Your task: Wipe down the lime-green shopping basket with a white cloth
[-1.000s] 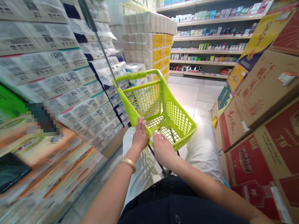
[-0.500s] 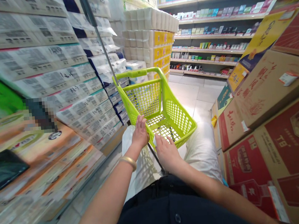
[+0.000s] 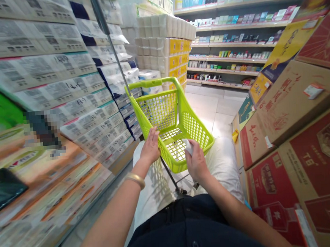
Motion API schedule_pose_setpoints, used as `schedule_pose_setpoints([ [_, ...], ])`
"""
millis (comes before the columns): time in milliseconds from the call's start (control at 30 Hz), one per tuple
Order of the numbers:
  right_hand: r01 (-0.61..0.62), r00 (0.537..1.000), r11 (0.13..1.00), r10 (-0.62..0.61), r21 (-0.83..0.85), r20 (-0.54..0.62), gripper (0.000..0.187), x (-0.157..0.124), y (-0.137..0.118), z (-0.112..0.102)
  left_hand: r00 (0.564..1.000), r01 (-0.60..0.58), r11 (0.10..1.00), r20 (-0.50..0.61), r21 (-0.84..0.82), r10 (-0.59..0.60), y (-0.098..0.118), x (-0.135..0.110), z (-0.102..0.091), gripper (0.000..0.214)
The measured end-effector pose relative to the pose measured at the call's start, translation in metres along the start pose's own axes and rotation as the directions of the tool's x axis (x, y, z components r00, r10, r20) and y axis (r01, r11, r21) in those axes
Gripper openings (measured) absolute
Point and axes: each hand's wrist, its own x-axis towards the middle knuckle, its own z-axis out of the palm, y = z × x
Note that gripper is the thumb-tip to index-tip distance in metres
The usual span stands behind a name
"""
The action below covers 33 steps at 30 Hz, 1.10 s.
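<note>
A lime-green rolling shopping basket (image 3: 192, 121) with latticed sides stands tilted between my knees, casters showing below it. My left hand (image 3: 151, 145), with a gold bangle at the wrist, grips the basket's near left rim, fingers laid over the edge. In my right hand (image 3: 197, 159) is a white wad, like a tissue or wipe (image 3: 188, 146), pinched between thumb and fingers. That hand is over the near right part of the basket, and I cannot tell whether the wad touches the plastic. A long grey pull handle (image 3: 116, 58) rises from the basket's far left corner.
Wrapped paper packs (image 3: 63, 66) are stacked close on the left, with a dark phone-like device (image 3: 4, 189) on the orange packs. Red and brown cartons (image 3: 272, 183) crowd the right side. Shelves of small goods (image 3: 233, 42) stand beyond the tiled floor (image 3: 206, 101).
My right hand has moved from the near left rim to the right, over the basket, carrying the white wad. The left hand keeps to the left rim. The basket has shifted slightly.
</note>
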Motion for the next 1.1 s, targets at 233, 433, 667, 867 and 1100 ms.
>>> schedule_pose_setpoints([
  [233,0.146,0.989,0.980,-0.142,-0.136,0.040,0.033,-0.017,0.011,-0.009,0.985,0.019,0.985,-0.165,-0.172,-0.048,0.065,-0.025,-0.005,0.065],
  [433,0.300,0.933,0.953,-0.283,-0.043,0.222,0.040,-0.027,0.005,0.004,0.999,-0.018,0.969,-0.054,-0.247,0.005,0.092,-0.050,0.002,0.050],
  [667,0.035,0.999,0.971,-0.041,-0.238,-0.020,0.035,-0.017,0.053,-0.006,0.993,-0.104,0.983,0.040,-0.148,0.111,0.084,-0.049,-0.008,0.025],
  [867,0.144,0.986,0.980,-0.130,-0.139,0.106,0.039,-0.021,0.020,0.013,0.993,-0.114,0.989,-0.003,-0.091,0.114,0.082,-0.050,0.003,0.035],
  [1100,0.203,0.963,0.959,-0.159,-0.196,0.217,0.032,0.002,0.038,0.000,0.992,-0.109,0.994,0.063,-0.027,0.111,0.062,-0.042,-0.003,0.024],
])
